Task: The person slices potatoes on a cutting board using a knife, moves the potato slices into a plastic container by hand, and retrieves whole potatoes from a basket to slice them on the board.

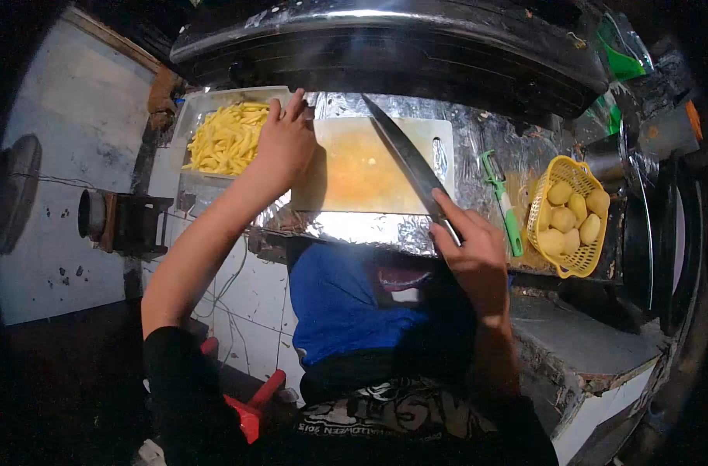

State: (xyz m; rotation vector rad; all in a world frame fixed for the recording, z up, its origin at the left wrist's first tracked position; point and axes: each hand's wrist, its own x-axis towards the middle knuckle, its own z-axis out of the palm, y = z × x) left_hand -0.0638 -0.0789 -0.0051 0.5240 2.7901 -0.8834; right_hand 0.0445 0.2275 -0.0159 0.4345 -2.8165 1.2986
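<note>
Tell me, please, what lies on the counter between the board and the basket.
In the head view, a peeler lies between the board and the basket.

Smooth metal knife (406, 152), matt plastic board (346, 167), glossy foil (369, 226)

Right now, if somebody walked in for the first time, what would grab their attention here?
Probably the long kitchen knife in the right hand, its dark blade slanting over the right part of the cutting board. Next, the bright yellow potato strips heaped in the plastic container at the left. At the far right, a yellow basket holds whole potatoes.
</note>
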